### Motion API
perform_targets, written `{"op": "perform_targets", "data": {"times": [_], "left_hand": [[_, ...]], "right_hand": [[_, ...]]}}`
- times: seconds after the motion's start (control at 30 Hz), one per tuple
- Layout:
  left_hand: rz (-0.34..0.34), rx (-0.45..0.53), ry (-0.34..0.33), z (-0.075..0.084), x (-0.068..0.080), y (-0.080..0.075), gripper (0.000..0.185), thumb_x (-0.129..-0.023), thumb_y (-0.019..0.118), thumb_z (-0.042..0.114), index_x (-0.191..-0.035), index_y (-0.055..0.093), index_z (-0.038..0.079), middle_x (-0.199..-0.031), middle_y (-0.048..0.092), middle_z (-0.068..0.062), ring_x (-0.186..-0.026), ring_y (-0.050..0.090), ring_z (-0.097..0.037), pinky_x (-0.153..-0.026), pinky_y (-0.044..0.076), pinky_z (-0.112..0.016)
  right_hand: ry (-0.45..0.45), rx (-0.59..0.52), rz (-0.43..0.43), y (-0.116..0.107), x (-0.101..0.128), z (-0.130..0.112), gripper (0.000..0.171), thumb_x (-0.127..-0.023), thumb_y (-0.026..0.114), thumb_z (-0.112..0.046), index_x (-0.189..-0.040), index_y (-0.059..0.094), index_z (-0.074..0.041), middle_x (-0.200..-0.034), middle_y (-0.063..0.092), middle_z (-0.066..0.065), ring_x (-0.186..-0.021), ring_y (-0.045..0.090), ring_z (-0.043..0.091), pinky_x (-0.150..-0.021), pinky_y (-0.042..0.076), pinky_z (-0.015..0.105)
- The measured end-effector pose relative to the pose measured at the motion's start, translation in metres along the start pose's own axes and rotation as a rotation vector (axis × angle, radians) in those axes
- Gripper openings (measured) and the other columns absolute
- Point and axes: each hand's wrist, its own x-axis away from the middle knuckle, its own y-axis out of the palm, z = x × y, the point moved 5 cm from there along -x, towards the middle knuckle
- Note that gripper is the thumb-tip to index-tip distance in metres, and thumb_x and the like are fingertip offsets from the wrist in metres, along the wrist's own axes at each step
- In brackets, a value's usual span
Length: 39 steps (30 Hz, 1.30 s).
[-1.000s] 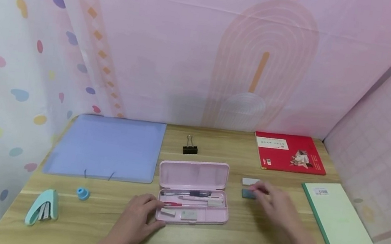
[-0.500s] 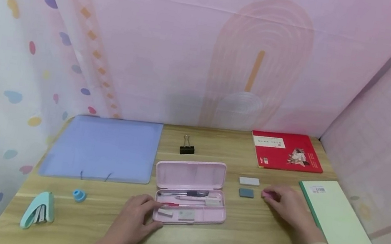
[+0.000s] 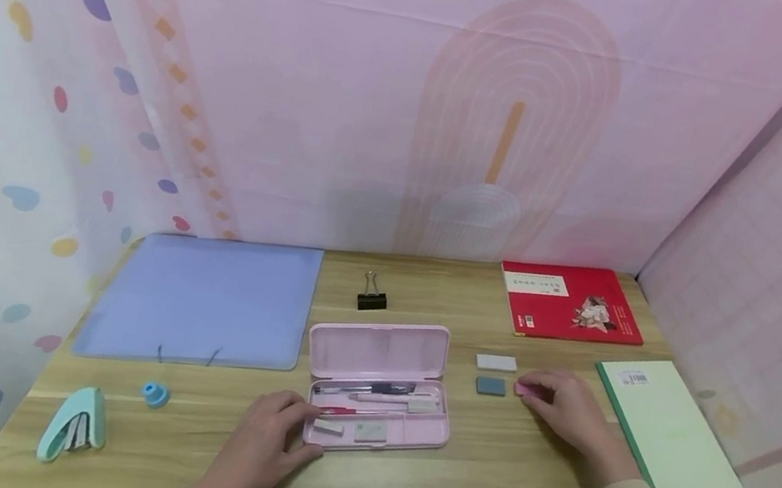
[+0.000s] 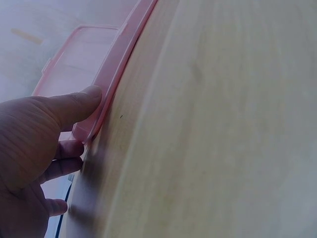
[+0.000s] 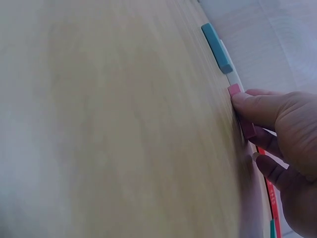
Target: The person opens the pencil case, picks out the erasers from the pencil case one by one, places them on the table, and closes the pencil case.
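Observation:
My left hand (image 3: 264,436) holds the left end of an open pink pencil case (image 3: 378,352), its thumb (image 4: 84,104) against the front wall. Inside the case lie a black pen (image 3: 391,387), a pink pen (image 3: 375,398), a red pen (image 3: 337,411) and small pale erasers (image 3: 370,432). To the right of the case, my right hand (image 3: 571,410) pinches a pink eraser (image 5: 247,128) between thumb and fingers, low at the table. Just left of it lies a blue-grey eraser (image 3: 490,386), and behind that one a white eraser (image 3: 496,363).
A blue folder (image 3: 208,301) lies at the back left, a black binder clip (image 3: 371,301) behind the case. Nearer left are a blue cap-like piece (image 3: 155,394) and a mint stapler (image 3: 74,424). A red book (image 3: 572,303) and a pale green notebook (image 3: 674,434) lie right.
My right hand has drawn back to the right with the pink eraser, uncovering the blue-grey one, then shifted slightly left toward it. My left hand stays at the case.

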Motion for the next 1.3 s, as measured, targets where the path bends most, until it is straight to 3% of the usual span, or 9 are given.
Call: {"op": "perform_targets", "data": {"times": [0.73,0.9,1.13,1.3], "left_hand": [[-0.031,-0.019,-0.038,0.001,0.001,0.0,0.043,-0.072,0.083,0.041,-0.109,0.07,0.022,-0.103,0.058,0.009,-0.095,0.051,-0.011,-0.09,0.046,-0.037],[-0.034,-0.009,-0.035,-0.001,0.001,0.0,0.043,-0.073,0.082,0.04,-0.11,0.069,0.023,-0.105,0.058,0.009,-0.098,0.051,-0.011,-0.091,0.045,-0.037],[-0.014,-0.005,-0.042,-0.005,0.003,0.0,0.044,-0.072,0.082,0.041,-0.11,0.069,0.023,-0.104,0.057,0.01,-0.099,0.05,-0.011,-0.092,0.045,-0.036],[-0.028,-0.006,-0.042,-0.004,0.002,0.003,0.042,-0.074,0.082,0.04,-0.11,0.069,0.024,-0.105,0.057,0.01,-0.099,0.05,-0.011,-0.091,0.045,-0.036]], "right_hand": [[-0.01,-0.011,-0.005,-0.002,-0.003,-0.006,0.033,-0.08,0.079,-0.026,-0.112,0.072,-0.024,-0.108,0.066,-0.002,-0.1,0.058,0.02,-0.086,0.053,0.045],[-0.049,-0.04,0.01,-0.005,0.002,-0.042,0.036,-0.077,0.082,-0.028,-0.112,0.071,-0.024,-0.105,0.063,-0.007,-0.097,0.057,0.015,-0.08,0.054,0.039],[-0.344,0.059,-0.067,0.03,0.002,-0.115,0.031,-0.083,0.076,-0.033,-0.111,0.072,-0.022,-0.11,0.065,-0.01,-0.107,0.057,0.012,-0.093,0.049,0.039],[-0.361,0.084,-0.105,0.049,0.003,-0.128,0.03,-0.084,0.075,-0.035,-0.111,0.073,-0.023,-0.113,0.063,-0.009,-0.109,0.053,0.011,-0.094,0.048,0.037]]}}
